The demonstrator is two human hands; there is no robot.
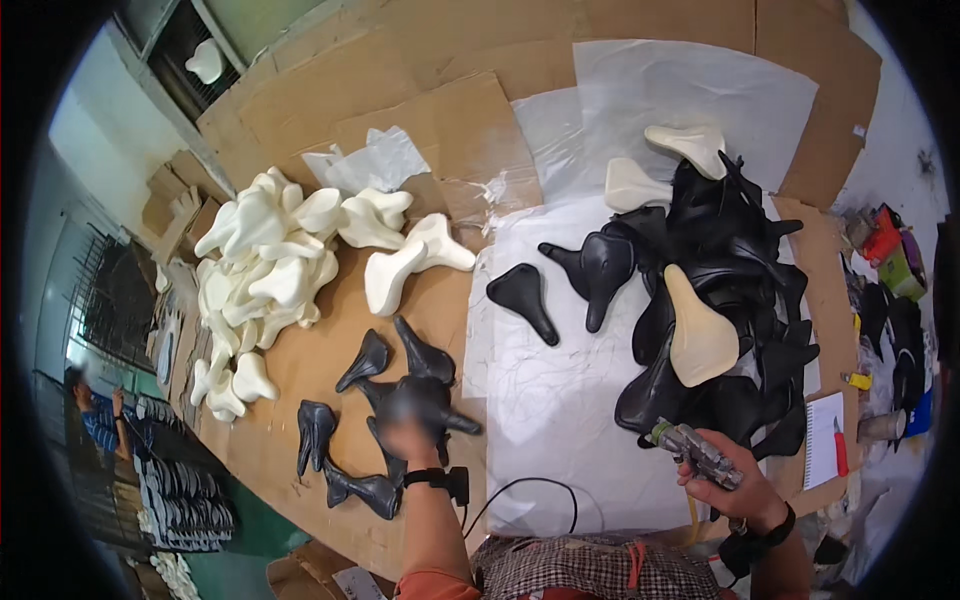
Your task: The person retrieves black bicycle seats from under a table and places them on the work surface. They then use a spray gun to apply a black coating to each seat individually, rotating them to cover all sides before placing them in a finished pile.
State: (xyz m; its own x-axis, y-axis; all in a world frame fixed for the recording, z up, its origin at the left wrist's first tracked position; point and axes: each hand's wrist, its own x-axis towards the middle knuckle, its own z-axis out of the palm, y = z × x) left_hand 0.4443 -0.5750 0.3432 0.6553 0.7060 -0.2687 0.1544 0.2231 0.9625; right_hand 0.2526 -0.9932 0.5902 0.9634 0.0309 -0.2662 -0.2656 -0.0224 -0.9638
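We seemed to be at a spraying step: our right hand (735,470) was wrapped around a metal spray gun (700,455) at near right. Our left hand (408,440) lay blurred over the black saddle pieces (425,358) at near left — pinching one or not, we couldn't tell. Next, we judged, called for steadying one piece. At right stood a cup (882,426) — contents unclear.

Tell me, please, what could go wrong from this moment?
The spray gun in the right hand is close to the heap of black saddle pieces, so an accidental squeeze might splash them. The black cable loops beside the checked apron and could snag. The nearest cream piece on that heap might slide off if knocked.
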